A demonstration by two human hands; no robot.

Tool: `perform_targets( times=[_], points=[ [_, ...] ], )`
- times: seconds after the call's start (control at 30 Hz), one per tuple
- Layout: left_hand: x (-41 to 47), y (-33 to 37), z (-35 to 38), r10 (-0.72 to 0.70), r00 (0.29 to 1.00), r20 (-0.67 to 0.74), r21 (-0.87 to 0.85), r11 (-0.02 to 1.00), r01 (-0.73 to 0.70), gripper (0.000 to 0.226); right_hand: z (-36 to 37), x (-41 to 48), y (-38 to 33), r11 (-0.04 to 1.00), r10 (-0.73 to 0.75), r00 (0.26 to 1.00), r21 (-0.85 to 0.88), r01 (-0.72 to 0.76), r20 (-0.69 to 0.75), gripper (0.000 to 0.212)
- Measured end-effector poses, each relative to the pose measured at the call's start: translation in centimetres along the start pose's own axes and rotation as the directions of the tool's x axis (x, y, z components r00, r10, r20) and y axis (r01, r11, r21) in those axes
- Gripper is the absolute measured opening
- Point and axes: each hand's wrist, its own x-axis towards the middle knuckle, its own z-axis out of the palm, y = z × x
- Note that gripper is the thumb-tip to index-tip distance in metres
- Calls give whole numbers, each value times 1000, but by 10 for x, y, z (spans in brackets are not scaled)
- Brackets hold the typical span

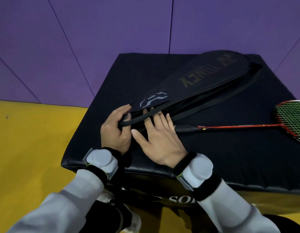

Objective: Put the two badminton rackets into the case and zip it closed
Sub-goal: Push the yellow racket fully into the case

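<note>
Black pad (213, 148): L hand (115, 132) pinches case (187, 81) edge; R hand (159, 137) spread, fingertips prob. inside.

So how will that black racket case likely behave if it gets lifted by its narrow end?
The racket case is probably floppy: its top flap already bows up where the left hand pinches the edge. It looks thin and flat, so likely light. Its loose strap may dangle and snag when lifted.
</note>
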Motion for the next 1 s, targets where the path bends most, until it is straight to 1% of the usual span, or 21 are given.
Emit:
perform_targets(
  times=[0.1,0.3,0.5,0.57,0.8,0.87,1.0],
  points=[
    [0,1,1,10,1000,6,8,1000,-10,33,0,2,2,1000,9,1000,-2,-9,7,80],
    [0,1,1,16,1000,5,32,999,-16,32,-1,4,4,998,19,1000,-61,-19,-12,83],
    [4,7,-1,-43,999,29,92,995,40,35,-5,5,10,997,-30,999,76,32,-30,68],
    [5,7,-1,-63,997,42,99,993,59,39,-4,4,11,995,-56,998,84,58,-36,68],
    [4,4,-1,-94,994,52,80,993,90,42,6,3,15,995,-102,993,-10,102,-52,77],
    [3,4,-1,-96,994,48,74,993,93,40,8,4,15,994,-105,993,-32,103,-60,76],
    [3,6,-1,-115,992,57,89,990,110,45,10,7,14,994,-94,992,-68,89,-84,69]
  ],
)
